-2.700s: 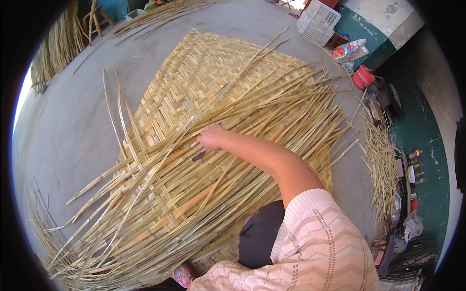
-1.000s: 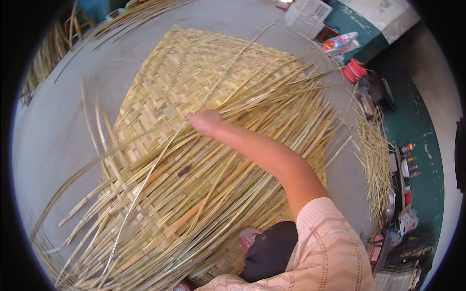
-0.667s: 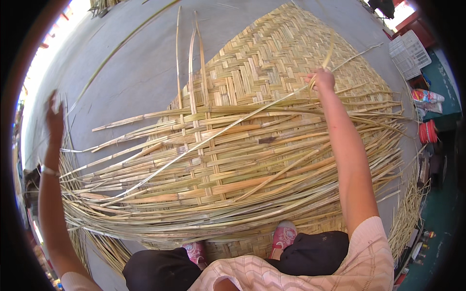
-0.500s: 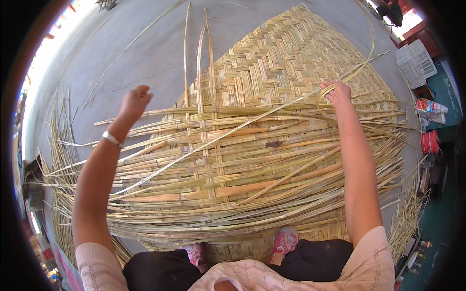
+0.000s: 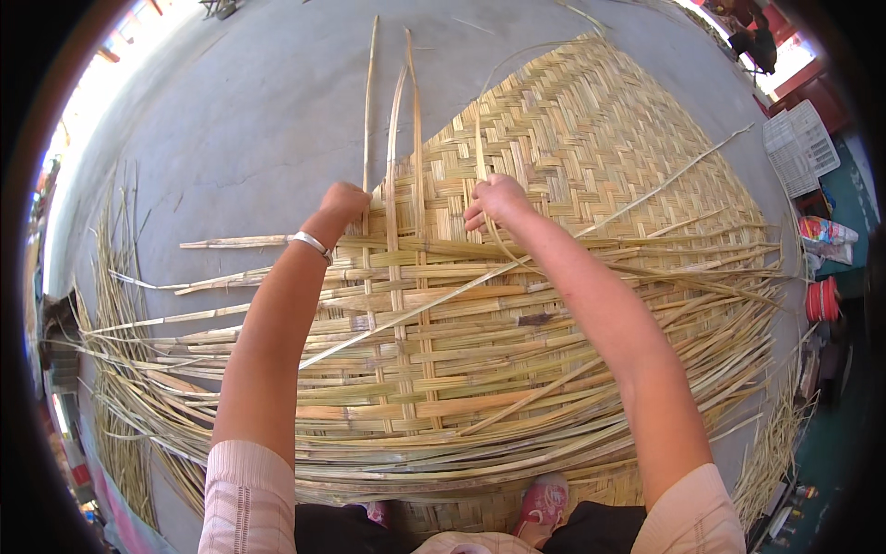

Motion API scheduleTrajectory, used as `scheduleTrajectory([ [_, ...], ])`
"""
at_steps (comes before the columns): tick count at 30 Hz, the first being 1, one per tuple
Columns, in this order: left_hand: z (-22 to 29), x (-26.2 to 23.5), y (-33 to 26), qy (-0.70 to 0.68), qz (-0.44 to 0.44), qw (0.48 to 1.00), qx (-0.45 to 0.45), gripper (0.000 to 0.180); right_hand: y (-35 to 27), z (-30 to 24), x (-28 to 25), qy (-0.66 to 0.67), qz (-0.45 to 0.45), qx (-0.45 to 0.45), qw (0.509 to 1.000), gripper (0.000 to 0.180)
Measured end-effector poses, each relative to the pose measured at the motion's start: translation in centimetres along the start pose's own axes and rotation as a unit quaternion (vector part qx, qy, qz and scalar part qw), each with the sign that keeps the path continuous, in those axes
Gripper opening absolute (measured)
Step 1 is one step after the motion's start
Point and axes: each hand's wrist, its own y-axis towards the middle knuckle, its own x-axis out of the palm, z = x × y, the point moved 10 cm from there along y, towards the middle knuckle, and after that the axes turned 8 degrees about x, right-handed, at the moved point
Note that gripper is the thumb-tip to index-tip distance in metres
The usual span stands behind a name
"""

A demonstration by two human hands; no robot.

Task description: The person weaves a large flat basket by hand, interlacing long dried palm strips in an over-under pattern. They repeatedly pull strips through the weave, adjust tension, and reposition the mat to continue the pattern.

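Note:
A large herringbone mat point(image 5: 591, 120) of flat, pale reed-like strips lies beneath both my hands. My left hand point(image 5: 345, 199) is closed at the leftmost of three upright strips point(image 5: 370, 102), where its fingertips meet the strip at the mat's slanting edge. The other two upright strips point(image 5: 395, 129) stand just to its right, crossing the layered crosswise strips point(image 5: 480, 305) lower down. In my right hand point(image 5: 498, 201) is a thin, flexible strip point(image 5: 479, 129), pinched between the fingers; it rises above the hand, curves away to the far right, and trails below it. A long pale strip point(image 5: 434, 297) lies diagonally across the mat.
Loose strips lie in bundles on the floor at the left point(image 5: 120, 369) and right point(image 5: 775, 425). A white plastic basket point(image 5: 801, 138), a colourful bag point(image 5: 828, 238) and a red spool point(image 5: 821, 301) stand along the right side. My pink shoe point(image 5: 543, 503) rests on the mat.
My right hand has moved left across the mat, carrying the thin strip. My left hand has come right, from over the bare floor to the leftmost upright strip.

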Motion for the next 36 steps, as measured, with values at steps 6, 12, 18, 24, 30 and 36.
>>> scheduleTrajectory([
  [6,-1.3,0.3,-0.2,-0.166,0.033,0.984,-0.050,0.021,4.0,2.1,5.6,0.128,-0.040,0.060,0.989,0.037],
  [12,-1.3,0.8,-0.2,-0.160,-0.028,0.985,-0.064,0.015,5.4,2.0,8.3,0.161,-0.082,0.045,0.982,0.051],
  [18,-1.7,0.3,-1.8,-0.350,0.007,0.928,-0.126,0.023,4.3,1.2,7.9,0.189,-0.088,0.017,0.978,0.057],
  [24,1.8,-1.0,-1.4,-0.621,0.028,0.782,-0.048,0.029,2.7,0.5,7.2,0.169,-0.054,-0.010,0.984,0.059],
  [30,7.0,0.0,-3.0,-0.619,-0.145,0.771,0.034,0.031,2.1,-1.1,7.1,0.119,-0.077,-0.066,0.988,0.051],
  [36,7.2,1.0,-3.1,-0.647,-0.203,0.733,0.046,0.037,1.6,-2.5,7.2,-0.059,-0.121,-0.146,0.980,0.037],
])
